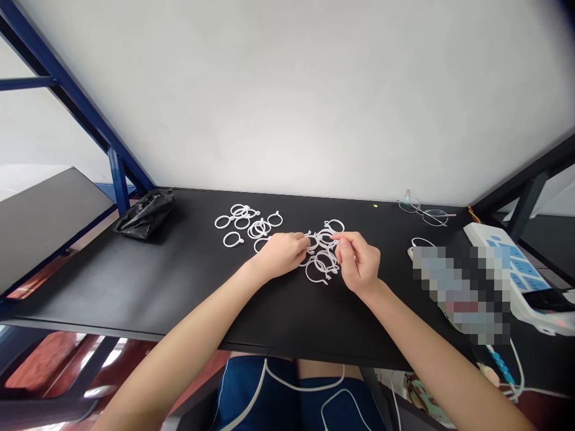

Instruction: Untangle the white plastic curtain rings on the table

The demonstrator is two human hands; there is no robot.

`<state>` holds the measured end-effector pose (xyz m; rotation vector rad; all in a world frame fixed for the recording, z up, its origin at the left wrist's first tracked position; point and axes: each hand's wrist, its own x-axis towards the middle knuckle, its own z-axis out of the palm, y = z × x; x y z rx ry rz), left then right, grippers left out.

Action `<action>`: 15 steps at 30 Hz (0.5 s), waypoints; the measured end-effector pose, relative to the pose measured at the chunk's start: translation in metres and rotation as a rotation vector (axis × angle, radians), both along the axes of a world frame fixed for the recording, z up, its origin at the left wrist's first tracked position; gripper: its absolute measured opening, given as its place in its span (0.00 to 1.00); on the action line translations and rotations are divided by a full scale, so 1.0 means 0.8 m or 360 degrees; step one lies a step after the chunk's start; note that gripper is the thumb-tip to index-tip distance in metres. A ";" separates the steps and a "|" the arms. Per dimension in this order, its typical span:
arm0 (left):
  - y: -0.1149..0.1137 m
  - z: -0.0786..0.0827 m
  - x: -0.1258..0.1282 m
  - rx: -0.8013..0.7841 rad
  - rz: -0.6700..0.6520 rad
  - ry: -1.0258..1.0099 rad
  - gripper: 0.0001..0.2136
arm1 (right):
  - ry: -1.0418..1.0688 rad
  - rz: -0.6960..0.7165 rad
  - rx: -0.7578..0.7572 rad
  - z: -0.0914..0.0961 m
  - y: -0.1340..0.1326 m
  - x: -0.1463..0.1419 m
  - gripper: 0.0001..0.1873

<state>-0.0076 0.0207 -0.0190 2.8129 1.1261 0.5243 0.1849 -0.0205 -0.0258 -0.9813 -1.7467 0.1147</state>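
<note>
On a black table (148,281) lie white plastic rings in two groups. One spread group of rings (245,224) sits at the back left. A tangled cluster of rings (324,260) lies between my hands. My left hand (282,254) is closed, its fingertips pinching a ring at the cluster's left side. My right hand (358,261) is closed too, thumb and fingers pinching a ring at the cluster's right side. Both hands hover just over the tabletop, a few centimetres apart.
A crumpled black plastic bag (144,215) lies at the back left. Wire-rimmed glasses (424,211) rest at the back right. A white and blue power strip (516,263) with cables sits at the right edge. A blue metal frame (90,120) rises on the left.
</note>
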 end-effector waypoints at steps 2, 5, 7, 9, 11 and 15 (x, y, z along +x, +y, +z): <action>-0.002 -0.001 0.001 0.0104 0.0034 -0.0100 0.10 | -0.0031 -0.0011 0.0018 0.004 -0.001 -0.001 0.11; -0.005 -0.004 0.004 0.0288 0.0145 -0.0352 0.09 | -0.0046 -0.0068 -0.0042 0.010 0.002 -0.003 0.08; -0.007 -0.007 0.007 0.0382 0.0223 -0.0529 0.07 | -0.0017 -0.0113 -0.0156 0.011 0.007 -0.004 0.13; -0.009 -0.007 0.009 0.0462 0.0245 -0.0654 0.07 | -0.0026 -0.0122 -0.0283 0.009 0.011 -0.005 0.18; -0.011 -0.005 0.011 0.0529 0.0200 -0.0736 0.06 | -0.0054 -0.0087 -0.0384 0.007 0.012 -0.005 0.20; -0.016 0.002 0.012 0.0593 0.0075 -0.0852 0.08 | -0.0076 0.0027 -0.0455 0.004 0.010 -0.007 0.22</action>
